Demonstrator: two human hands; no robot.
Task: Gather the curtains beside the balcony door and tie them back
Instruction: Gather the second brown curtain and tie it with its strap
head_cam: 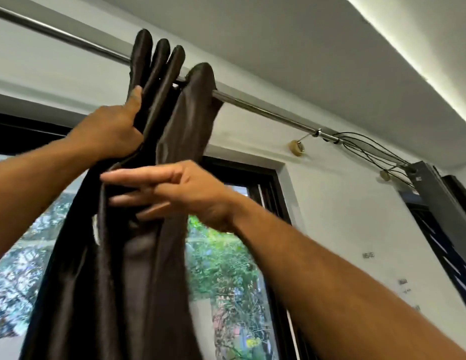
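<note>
A dark brown curtain (138, 268) hangs bunched in several folds from a steel rod (265, 110) above the dark-framed balcony door. My left hand (109, 131) is raised high and grips the left folds just under the rod, thumb pointing up. My right hand (180, 193) is lower, in front of the folds, its fingers spread and reaching left across the cloth; the lower fingers press into the fabric but I cannot see a firm grip. No tie-back is visible.
The door frame (276, 193) and glass show green trees outside. Black wires (369, 144) loop from the rod's right end to a grey box (429, 183) on the white wall. A lit ceiling cove (408, 48) runs at upper right.
</note>
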